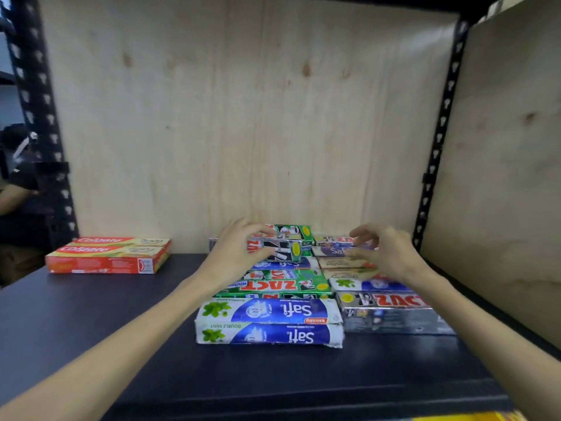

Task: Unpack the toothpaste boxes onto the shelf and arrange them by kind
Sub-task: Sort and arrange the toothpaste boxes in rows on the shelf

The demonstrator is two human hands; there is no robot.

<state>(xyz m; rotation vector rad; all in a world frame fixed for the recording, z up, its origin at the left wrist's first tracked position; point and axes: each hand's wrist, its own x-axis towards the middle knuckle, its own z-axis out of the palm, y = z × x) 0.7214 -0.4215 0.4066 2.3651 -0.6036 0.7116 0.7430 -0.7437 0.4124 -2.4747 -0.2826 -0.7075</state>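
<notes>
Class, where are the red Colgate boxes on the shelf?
In the head view, the Colgate boxes lie at the shelf's far left, against the back panel, apart from the mixed pile.

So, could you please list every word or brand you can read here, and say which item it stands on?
"Colgate": on both red boxes at the shelf's left.
"Safi", upside down: on the two blue-and-white boxes in front.
"DOUBLE MINT", upside down: on the lower one.
"ZACT", upside down: on the green box behind them.
Small print on the silver box and the boxes further back: too blurred.

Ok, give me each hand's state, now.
Left hand: grips the green Zact box atop the pile.
Right hand: open, fingers loosely curled above the boxes, holding nothing.
</notes>
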